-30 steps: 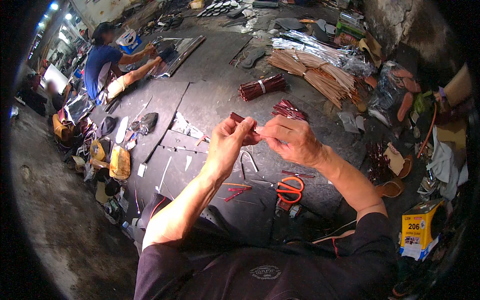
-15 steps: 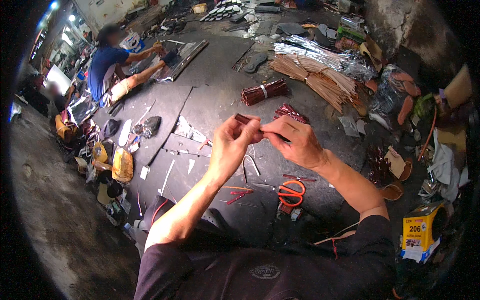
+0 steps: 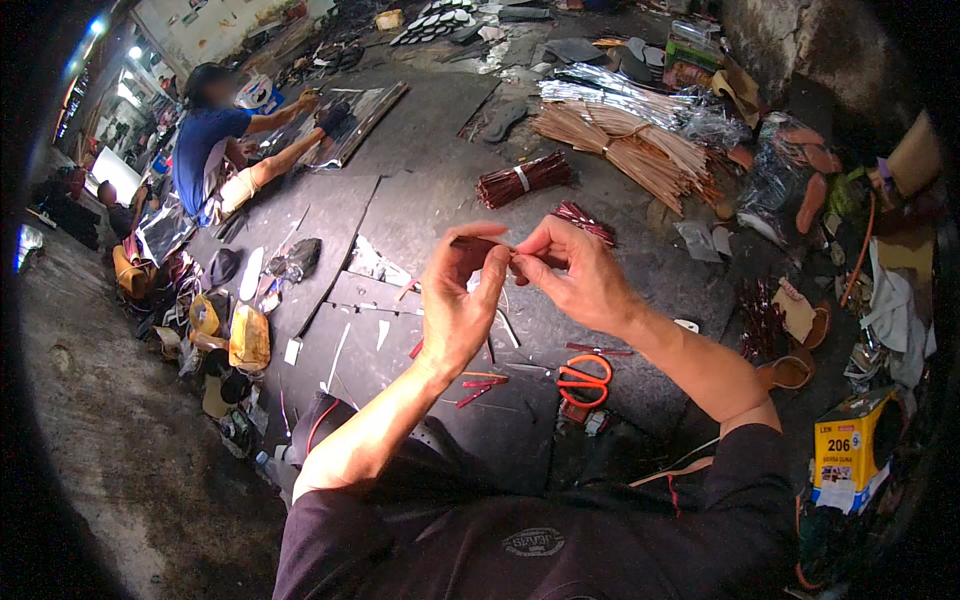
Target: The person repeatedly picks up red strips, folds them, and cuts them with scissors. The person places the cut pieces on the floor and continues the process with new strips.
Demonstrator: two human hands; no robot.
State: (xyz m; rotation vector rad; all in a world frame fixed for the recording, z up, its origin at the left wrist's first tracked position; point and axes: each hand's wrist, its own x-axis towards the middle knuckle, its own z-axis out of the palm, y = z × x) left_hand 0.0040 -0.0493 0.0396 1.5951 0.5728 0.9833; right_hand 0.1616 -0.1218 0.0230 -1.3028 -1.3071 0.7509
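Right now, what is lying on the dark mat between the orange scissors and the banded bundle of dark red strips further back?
In the head view, between the orange scissors and the banded bundle, both hands pinch a thin dark red strip; a smaller loose bunch of strips lies beyond.

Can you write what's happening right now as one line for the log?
left hand pinches dark red strip | right hand pinches same strip | orange scissors on floor below | tied red bundle beyond

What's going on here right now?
A person seated on the floor holds a thin dark red strip between the left hand and the right hand, raised above a dark mat. Orange-handled scissors lie below. A tied red bundle sits farther out. Another person works at upper left.
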